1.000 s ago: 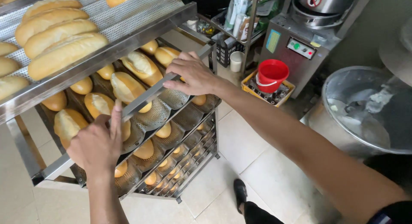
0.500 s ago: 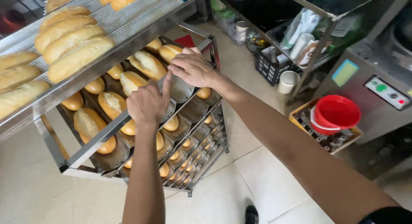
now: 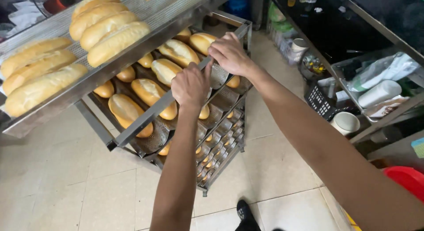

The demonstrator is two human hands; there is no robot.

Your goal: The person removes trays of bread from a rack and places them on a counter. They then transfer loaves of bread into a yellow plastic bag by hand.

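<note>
My left hand is curled tight around the front metal edge of a bread tray. My right hand is just beside it, a little farther along the same edge, and its fingers are bent over the metal too. Both hands are holding the tray, and they sit close together, nearly touching.

The tray sits in a tall metal rack. Under my hands there are many more trays in the rack, one below the other, and I can see little bits of bread on them.

On the tray I hold, the long bread rolls lie in rows just past my left hand, away from me. They are golden brown with a split on top. One roll lies right next to my left hand, and another roll sits near my right hand.

Above my left hand and off to the left side there is another tray, tilted, with more long rolls lying side by side on it.

Far to the right of my right hand there is a wire shelf with a white cup and some packs on it. A red bucket is low by my right arm. My black shoe is on the tile floor below my arms.
</note>
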